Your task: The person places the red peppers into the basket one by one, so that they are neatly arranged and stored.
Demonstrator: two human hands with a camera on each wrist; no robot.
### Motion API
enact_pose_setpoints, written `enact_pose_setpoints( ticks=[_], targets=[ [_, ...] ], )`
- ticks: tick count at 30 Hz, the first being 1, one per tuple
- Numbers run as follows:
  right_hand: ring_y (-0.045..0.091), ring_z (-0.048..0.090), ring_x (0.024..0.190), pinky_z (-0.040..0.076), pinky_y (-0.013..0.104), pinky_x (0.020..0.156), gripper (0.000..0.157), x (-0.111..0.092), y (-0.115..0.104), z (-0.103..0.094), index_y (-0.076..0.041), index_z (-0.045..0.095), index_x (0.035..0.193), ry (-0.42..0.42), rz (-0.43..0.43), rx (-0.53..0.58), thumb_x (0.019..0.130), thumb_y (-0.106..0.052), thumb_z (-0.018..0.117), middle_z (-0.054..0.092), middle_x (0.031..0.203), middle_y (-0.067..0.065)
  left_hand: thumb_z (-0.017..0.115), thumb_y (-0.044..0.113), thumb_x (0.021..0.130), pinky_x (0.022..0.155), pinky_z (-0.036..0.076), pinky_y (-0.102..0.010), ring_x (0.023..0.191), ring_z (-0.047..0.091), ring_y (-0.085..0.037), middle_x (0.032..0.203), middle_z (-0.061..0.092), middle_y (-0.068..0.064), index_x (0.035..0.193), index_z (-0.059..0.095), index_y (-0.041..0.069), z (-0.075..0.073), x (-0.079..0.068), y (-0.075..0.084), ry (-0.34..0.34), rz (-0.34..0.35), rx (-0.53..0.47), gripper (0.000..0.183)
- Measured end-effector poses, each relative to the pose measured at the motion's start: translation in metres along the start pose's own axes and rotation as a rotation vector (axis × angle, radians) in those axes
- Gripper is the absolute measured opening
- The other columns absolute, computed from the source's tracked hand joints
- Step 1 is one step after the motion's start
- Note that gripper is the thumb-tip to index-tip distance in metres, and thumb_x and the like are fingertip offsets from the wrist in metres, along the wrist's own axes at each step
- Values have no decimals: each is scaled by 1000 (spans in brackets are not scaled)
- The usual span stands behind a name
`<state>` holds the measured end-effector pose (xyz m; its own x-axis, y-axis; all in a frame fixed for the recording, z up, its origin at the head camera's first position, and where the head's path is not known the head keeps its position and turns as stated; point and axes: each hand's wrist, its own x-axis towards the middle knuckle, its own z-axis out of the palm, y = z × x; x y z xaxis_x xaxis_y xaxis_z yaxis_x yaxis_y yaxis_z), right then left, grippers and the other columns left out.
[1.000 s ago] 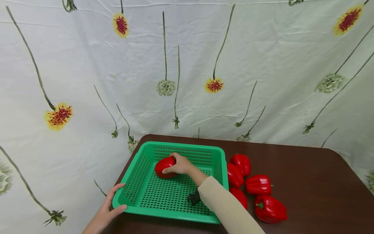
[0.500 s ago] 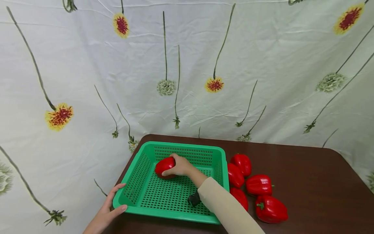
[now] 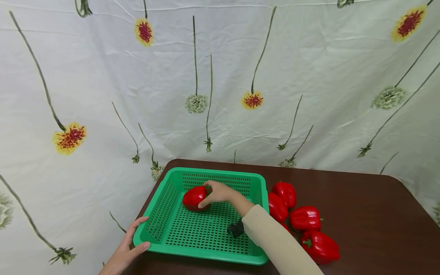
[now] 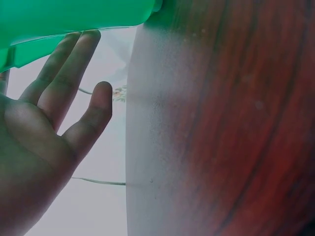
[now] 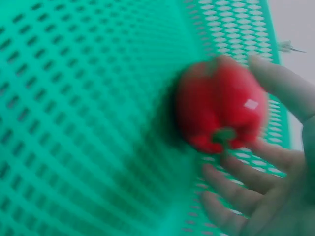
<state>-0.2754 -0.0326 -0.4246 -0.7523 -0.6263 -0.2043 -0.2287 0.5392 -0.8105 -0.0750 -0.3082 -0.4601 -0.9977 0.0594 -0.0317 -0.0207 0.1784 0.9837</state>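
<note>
1. a red pepper (image 3: pixel 193 198) is seen lying on the floor of a green basket (image 3: pixel 161 225), in the far left part of it, close to the back wall.
2. the pepper is touched by the right hand (image 3: pixel 217 193) from its right side; in the right wrist view the fingers (image 5: pixel 256 173) are seen loosely spread about the pepper (image 5: pixel 220 114), with the thumb at its far side, and a firm grip is not shown.
3. that wrist view is blurred, so it cannot be told how many fingertips actually meet the pepper.
4. the near left corner of the basket is held by the left hand (image 3: pixel 128 250): the thumb is laid on the rim and the fingers are placed along the outer wall.
5. in the left wrist view the left hand (image 4: pixel 42 142) is shown with fingers straight, their tips touching the underside of the basket's edge (image 4: pixel 59 22).
6. the basket is set on a dark brown table (image 3: pixel 361 214), at its left end.
7. five more red peppers (image 3: pixel 304 218) are gathered on the table just right of the basket, partly hidden by the beige sleeve (image 3: pixel 275 244).
8. a pale cloth with printed flowers (image 3: pixel 251 100) is hung behind the table.
</note>
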Motion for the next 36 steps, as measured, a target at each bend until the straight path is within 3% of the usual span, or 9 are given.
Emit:
enact_pose_setpoints(
  ticks=[7, 12, 17, 19, 25, 31, 36],
  targets=[
    [29, 51, 120, 47, 46, 91, 75, -18, -8, -34, -8, 43, 144, -68, -9, -85, 82, -29, 78, 54, 133, 14, 51, 1, 99, 84, 50, -25, 109, 56, -2, 142, 30, -28, 146, 22, 20, 3, -2, -3, 4, 12, 8, 58],
    [27, 52, 118, 47, 41, 88, 68, -34, -7, -53, -10, 48, 141, -108, -93, -105, 84, -30, 77, 56, 131, 11, 49, -3, 98, 82, 50, -24, 109, 55, 0, 143, 21, -39, 146, 23, 18, 8, -2, -7, 15, 56, 16, 58],
    [29, 59, 113, 49, 37, 86, 60, -52, -6, -73, -5, 52, 138, -118, -183, -101, 86, -26, 75, 58, 127, 16, 50, -2, 98, 81, 50, -23, 107, 54, 3, 145, 20, -39, 145, 22, 16, 10, -2, -8, 38, 24, 28, 58],
    [28, 61, 110, 49, 36, 86, 58, -60, -5, -81, -5, 53, 136, -115, -192, -100, 87, -26, 74, 59, 126, 16, 50, -2, 98, 81, 50, -23, 107, 53, 4, 145, 22, -33, 145, 22, 16, 10, -3, -9, 33, 23, 41, 57],
    [26, 58, 112, 48, 40, 91, 51, -78, 12, -106, -6, 55, 134, -91, -174, 14, 90, -28, 70, 62, 119, 10, 47, -4, 98, 83, 48, -22, 112, 49, 6, 136, 29, 5, 146, 22, 16, 8, -6, -11, -4, 102, 60, 58],
    [27, 58, 112, 46, 48, 92, 48, -106, 42, -125, -4, 56, 133, 11, -141, 95, 94, -29, 66, 65, 117, 7, 48, -2, 99, 83, 50, -24, 111, 53, 1, 132, 36, 11, 146, 21, 18, 8, -4, -6, -25, 81, 23, 58],
    [25, 61, 106, 47, 48, 90, 49, -126, 68, -134, 0, 54, 134, 65, -131, 188, 94, -27, 65, 64, 117, 11, 46, -3, 99, 83, 50, -23, 112, 54, 0, 131, 42, 21, 147, 20, 16, 6, -7, -4, -50, 123, 12, 58]
  ],
)
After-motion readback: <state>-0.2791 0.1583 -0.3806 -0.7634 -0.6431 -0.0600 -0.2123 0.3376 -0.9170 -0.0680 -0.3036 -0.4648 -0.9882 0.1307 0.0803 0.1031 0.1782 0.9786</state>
